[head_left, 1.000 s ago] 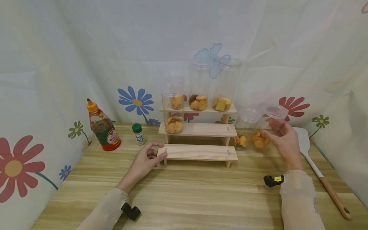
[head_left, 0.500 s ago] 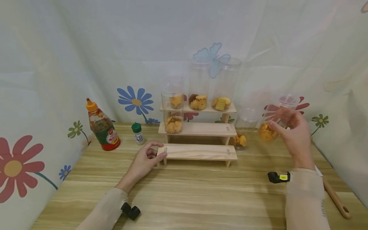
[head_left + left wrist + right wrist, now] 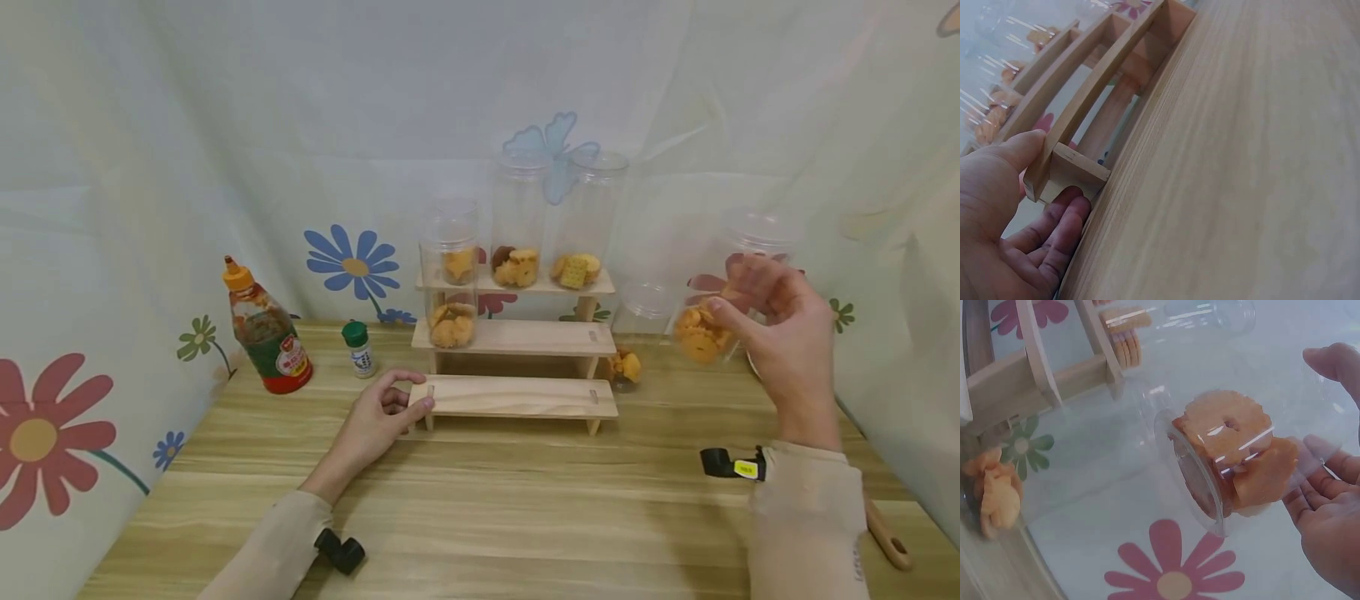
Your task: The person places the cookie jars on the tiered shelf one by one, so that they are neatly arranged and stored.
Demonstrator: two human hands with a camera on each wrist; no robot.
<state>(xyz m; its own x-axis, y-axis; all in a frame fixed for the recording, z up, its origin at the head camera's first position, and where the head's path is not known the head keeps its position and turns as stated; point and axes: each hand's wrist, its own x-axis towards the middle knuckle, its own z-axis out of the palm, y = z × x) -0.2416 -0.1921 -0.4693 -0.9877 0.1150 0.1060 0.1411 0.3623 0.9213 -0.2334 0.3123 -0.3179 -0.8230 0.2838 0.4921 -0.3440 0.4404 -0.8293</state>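
My right hand grips a clear jar of cookies, tilted and raised off the table. In the right wrist view, thumb and fingers curl round the jar's upper part while cookies lie at its bottom. With my left hand I hold the left end of the wooden tiered rack at its lowest step. The left wrist view has the thumb on the step's edge and the fingers under it. Another cookie jar stands on the table right of the rack.
Two tall cookie jars occupy the rack's top step, and one jar stands left on the middle step. A sauce bottle and a green-capped shaker stand at left. A spatula's wooden handle shows beside the right sleeve.
My right hand has lifted the jar off the table, moving it up and to the right, away from the other jar. The left hand has stayed on the rack.
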